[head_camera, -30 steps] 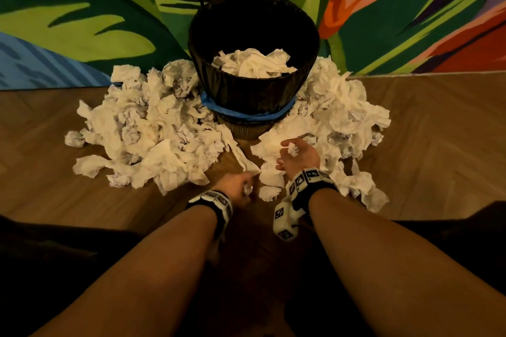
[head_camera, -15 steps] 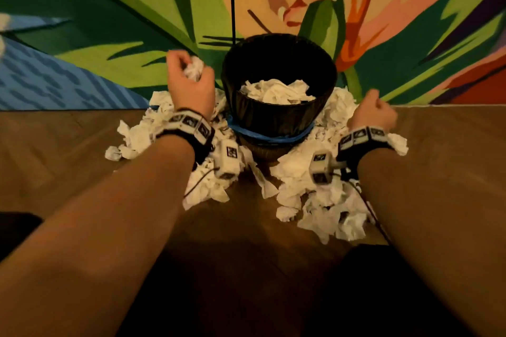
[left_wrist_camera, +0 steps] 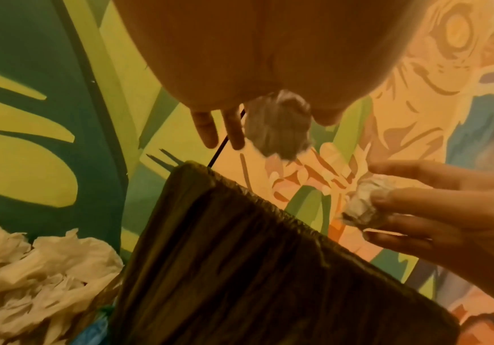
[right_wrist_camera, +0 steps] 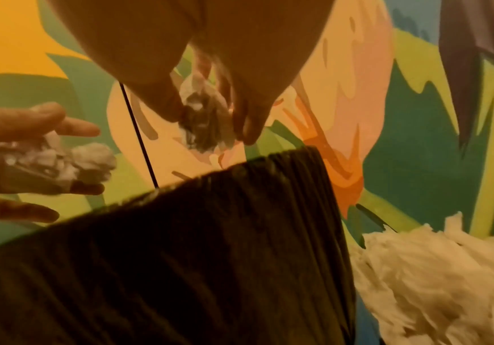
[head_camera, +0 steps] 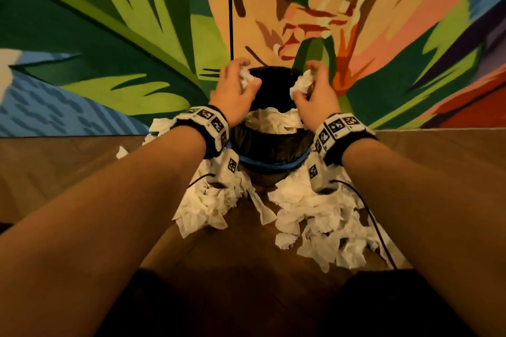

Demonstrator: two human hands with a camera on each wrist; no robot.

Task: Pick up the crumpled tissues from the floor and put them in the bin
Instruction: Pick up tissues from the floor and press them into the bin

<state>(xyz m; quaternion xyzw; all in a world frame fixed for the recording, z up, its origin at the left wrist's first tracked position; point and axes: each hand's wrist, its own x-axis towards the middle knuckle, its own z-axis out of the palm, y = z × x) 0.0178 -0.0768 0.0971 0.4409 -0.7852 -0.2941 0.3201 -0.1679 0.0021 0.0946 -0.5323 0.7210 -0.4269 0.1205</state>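
Both hands pinch crumpled tissues: left hand (head_camera: pixel 232 96), right hand (head_camera: pixel 317 102), above bin (head_camera: pixel 273 145); wads seemingly roundish, no clear axis.

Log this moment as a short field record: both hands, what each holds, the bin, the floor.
left hand: above the bin's left rim, fingers loosely round a crumpled tissue
right hand: above the bin's right rim, holding another crumpled tissue
bin: dark, blue band near its base, white tissues inside
floor: wood, tissue piles left and right of the bin
wall: painted mural behind the bin
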